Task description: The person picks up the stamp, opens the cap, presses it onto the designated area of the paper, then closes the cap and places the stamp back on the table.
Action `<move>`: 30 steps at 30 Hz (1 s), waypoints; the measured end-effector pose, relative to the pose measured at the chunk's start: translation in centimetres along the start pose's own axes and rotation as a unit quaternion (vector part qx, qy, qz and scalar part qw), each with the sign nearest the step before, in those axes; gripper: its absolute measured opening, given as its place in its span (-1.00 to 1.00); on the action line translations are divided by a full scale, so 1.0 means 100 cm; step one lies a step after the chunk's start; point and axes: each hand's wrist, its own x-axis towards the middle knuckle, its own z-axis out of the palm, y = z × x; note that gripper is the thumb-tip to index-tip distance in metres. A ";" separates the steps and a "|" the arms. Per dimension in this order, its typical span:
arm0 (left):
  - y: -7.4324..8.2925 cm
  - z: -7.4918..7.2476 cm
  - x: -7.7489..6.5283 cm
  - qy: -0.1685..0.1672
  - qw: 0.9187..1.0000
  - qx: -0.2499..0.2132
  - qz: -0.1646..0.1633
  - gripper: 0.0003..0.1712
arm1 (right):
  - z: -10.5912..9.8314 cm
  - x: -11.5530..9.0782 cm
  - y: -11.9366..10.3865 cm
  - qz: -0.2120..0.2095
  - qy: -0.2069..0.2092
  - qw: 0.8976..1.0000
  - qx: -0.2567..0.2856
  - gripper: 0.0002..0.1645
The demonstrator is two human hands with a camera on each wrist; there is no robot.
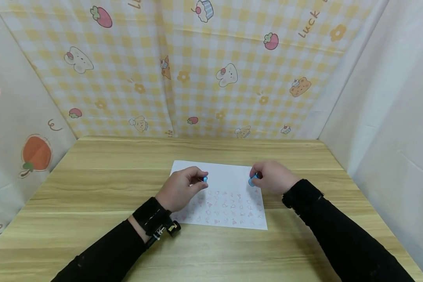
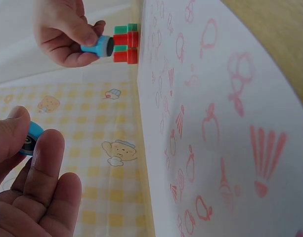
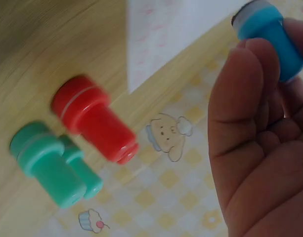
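Note:
My left hand (image 1: 179, 189) pinches a small blue stamp cap (image 2: 34, 132) between thumb and forefinger, above the left part of the white paper (image 1: 229, 178). The cap's round inner side looks dark. Over the paper's right edge, my right hand (image 1: 275, 177) holds a blue toy stamp (image 3: 276, 43) by its narrow handle. Its dark round face is uncovered and points away from the fingers, apart from the sheet. Rows of small pink-red prints (image 2: 267, 155), such as shuttlecocks and rackets, cover the paper's near half.
Red stamps (image 3: 94, 116) and green stamps (image 3: 47, 165) stand on the wooden table (image 1: 102, 188) beyond the paper's corner; in the head view my right hand hides them. A yellow checked cloth (image 1: 204, 98) hangs behind, with white cloth (image 1: 391, 117) along the sides.

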 end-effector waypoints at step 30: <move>-0.002 0.000 0.000 -0.002 1.000 0.010 0.002 -0.81 | 0.018 0.014 0.003 0.001 -0.033 0.996 -0.085 -0.95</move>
